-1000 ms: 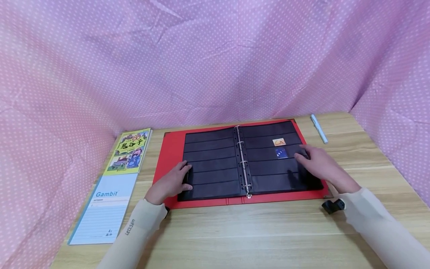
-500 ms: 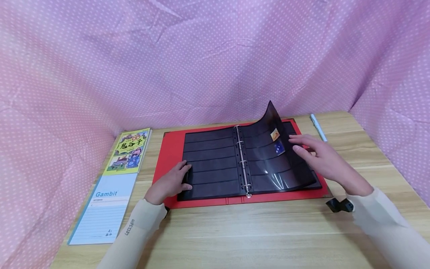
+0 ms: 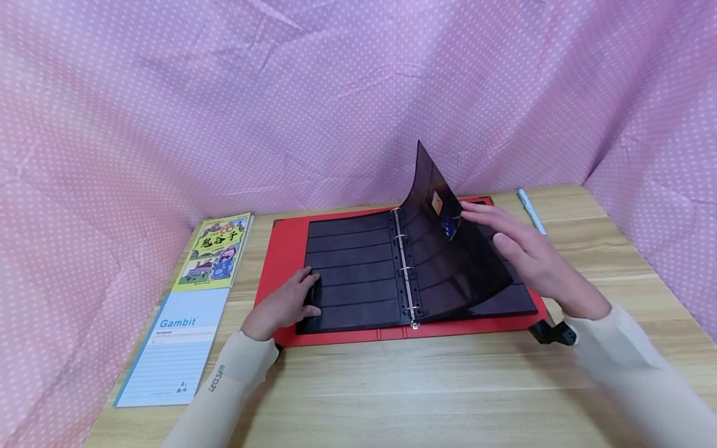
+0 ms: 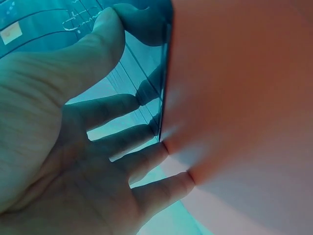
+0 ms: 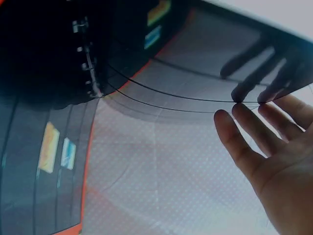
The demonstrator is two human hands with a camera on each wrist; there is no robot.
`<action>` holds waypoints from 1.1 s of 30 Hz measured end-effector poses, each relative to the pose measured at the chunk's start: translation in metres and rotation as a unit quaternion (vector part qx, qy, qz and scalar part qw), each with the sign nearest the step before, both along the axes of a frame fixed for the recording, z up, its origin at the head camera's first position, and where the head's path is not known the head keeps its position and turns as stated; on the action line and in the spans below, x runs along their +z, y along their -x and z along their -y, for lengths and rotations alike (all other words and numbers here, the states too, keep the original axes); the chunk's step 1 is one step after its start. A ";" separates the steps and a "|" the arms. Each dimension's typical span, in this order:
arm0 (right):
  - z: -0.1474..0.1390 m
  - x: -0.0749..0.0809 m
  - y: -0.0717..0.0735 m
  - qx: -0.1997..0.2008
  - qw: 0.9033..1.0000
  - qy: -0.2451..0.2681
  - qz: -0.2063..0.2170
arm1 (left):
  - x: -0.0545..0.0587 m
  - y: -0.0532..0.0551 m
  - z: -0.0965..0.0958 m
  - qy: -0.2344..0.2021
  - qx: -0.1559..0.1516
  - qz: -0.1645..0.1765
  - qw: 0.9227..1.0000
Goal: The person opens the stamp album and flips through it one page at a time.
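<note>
A red ring binder (image 3: 285, 249) lies spread on the table with black pocket pages on both sides. On the right, one black pocket page (image 3: 465, 267) is lifted and curves up from the rings. It carries a small orange stamp-like card (image 3: 437, 203) and a dark blue one (image 3: 449, 229). My right hand (image 3: 529, 255) touches the lifted page's outer side with extended fingers; in the right wrist view its fingertips (image 5: 222, 117) meet the glossy sheet. My left hand (image 3: 282, 308) rests on the left page's outer edge, with fingers apart in the left wrist view.
A yellow comic-style book (image 3: 215, 249) and a pale blue notebook (image 3: 173, 348) lie left of the binder. A light blue pen (image 3: 531, 211) is at the back right. Pink dotted cloth (image 3: 358, 93) hangs behind the wooden table (image 3: 392, 392).
The right page has risen from lying flat to a steep slant, swinging leftward. My right hand has moved up and left with it. My left hand has stayed in place.
</note>
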State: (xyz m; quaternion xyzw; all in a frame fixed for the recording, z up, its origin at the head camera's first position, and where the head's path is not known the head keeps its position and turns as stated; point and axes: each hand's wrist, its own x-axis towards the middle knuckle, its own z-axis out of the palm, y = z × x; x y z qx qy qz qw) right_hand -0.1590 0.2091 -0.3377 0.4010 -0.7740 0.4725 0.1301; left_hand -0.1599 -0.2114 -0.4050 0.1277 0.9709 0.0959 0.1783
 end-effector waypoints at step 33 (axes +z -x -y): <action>0.058 -0.014 0.011 0.086 0.994 0.002 0.061 | -0.002 0.001 0.002 0.001 0.006 0.001 1.000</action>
